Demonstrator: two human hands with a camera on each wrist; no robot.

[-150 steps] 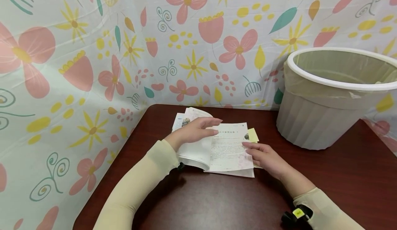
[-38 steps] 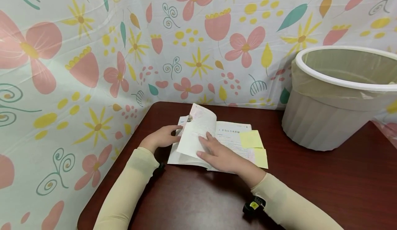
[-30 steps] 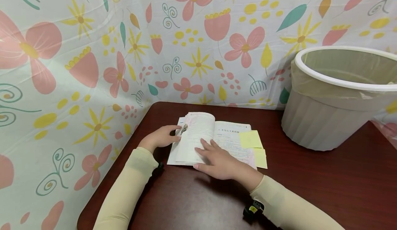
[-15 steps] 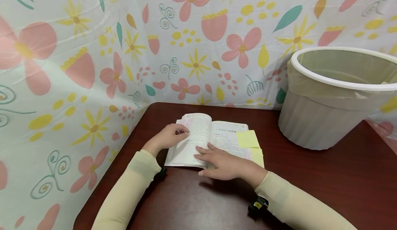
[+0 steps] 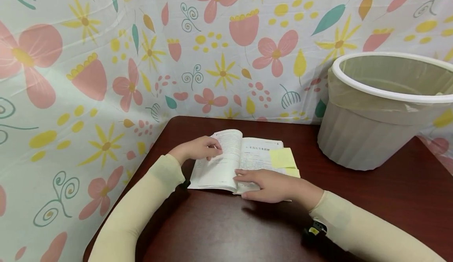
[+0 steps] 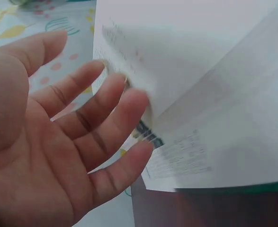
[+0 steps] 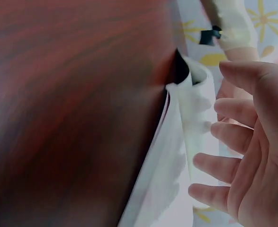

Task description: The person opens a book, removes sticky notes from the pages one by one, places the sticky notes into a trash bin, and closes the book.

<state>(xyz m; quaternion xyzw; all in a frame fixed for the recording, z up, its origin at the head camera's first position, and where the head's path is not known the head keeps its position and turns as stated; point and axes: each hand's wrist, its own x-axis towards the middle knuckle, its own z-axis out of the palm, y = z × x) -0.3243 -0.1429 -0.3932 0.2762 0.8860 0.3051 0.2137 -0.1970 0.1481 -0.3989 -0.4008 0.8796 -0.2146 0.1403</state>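
Book (image 5: 217, 173) lies spread on the dark wood surface (image 5: 212, 222), between the person's two hands; print shows on both pages. From where I stand its left-hand leaves bow up toward the spine, and from the left wrist a green strip (image 6: 271, 186) shows along the book's edge below the pages.

Left hand (image 5: 199, 148) hangs over the book's left page. Grip slack, fingers bent loosely and apart; whether the tips touch paper I cannot tell. Right hand (image 5: 270, 185) is over the lower part of the book's right page, fingertips by the spine. Grip relaxed, fingers nearly straight and spread; contact unclear here too.

Upper note (image 5: 283, 158), yellow, sits at the book's right edge; lower note (image 5: 292, 172) just below it, partly hidden by the right hand.

Ribbed bin (image 5: 364, 136), lined, stands well right of the book. Flowered cloth (image 5: 219, 57) hangs behind the book and to its left.
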